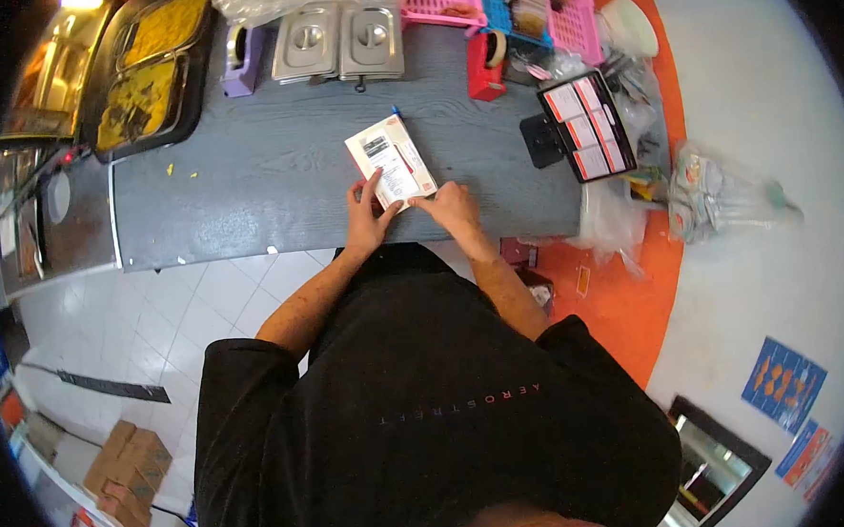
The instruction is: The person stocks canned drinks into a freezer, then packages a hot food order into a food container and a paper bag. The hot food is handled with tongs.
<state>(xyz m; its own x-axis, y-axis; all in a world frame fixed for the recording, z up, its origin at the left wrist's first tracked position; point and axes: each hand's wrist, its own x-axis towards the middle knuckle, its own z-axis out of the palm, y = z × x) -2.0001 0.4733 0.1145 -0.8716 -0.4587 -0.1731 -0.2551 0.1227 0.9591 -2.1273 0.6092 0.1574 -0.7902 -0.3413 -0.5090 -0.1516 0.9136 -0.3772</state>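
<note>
A small white and cream cardboard box [416, 155] lies flat and slightly turned on the grey table. A printed white paper slip [397, 181] rests on its top, with dark print at its far end. My left hand [367, 214] grips the near left corner, its index finger and thumb on the slip. At the near right corner my right hand [453, 209] holds the box, thumb against the near edge and the other fingers curled. What lies under my palms is hidden. A blue pen [396, 110] pokes out just beyond the box's far edge.
Two steel lidded containers [339, 44] stand at the back, beside a purple tape dispenser [240, 63]. A red tape dispenser [485, 67] and pink baskets [444, 0] are further right. A tablet on a stand [588, 126] faces the right side. Trays of yellow food [137, 102] sit left.
</note>
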